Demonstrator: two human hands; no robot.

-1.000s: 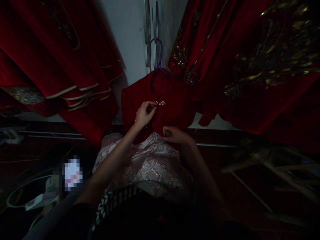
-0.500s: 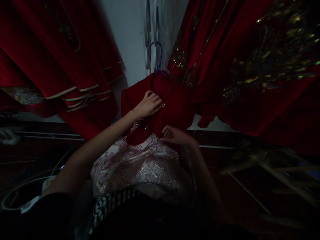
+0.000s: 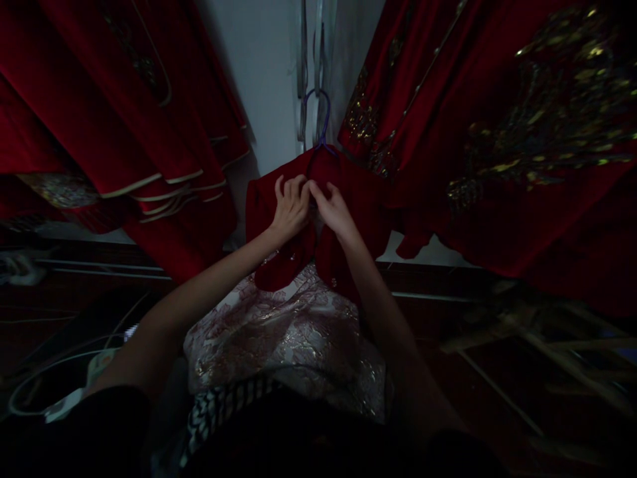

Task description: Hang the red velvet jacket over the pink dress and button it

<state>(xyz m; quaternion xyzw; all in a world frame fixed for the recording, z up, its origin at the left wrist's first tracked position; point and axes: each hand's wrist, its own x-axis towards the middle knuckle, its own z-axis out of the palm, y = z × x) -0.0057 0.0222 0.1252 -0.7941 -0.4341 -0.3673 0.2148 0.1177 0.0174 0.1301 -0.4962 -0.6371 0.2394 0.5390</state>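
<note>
A short red jacket (image 3: 371,222) with small jewelled ornaments hangs from a purple hanger (image 3: 328,118). Both hands meet at the upper front opening, just below the neckline. My left hand (image 3: 292,207) has its fingers bent and closed on the jacket's front edge. Beside it, my right hand (image 3: 334,208) pinches the opposite edge, thumb and forefinger close to the left fingertips. Whatever lies between the fingertips is hidden in the dim light. Under the jacket hem a pale pink brocade cloth with shiny threads (image 3: 298,332) spreads towards my body.
Red garments with pale piping (image 3: 164,133) hang on the left. On the right hang red garments with gold sequins (image 3: 562,126). A metal chain or rail (image 3: 302,60) runs down the white wall (image 3: 249,60). A wooden frame (image 3: 537,352) stands low at the right.
My right hand has risen from the jacket's lower hem to the neckline, beside my left hand. My left hand stays at the upper front, its fingers shifted slightly. The view has shifted a little.
</note>
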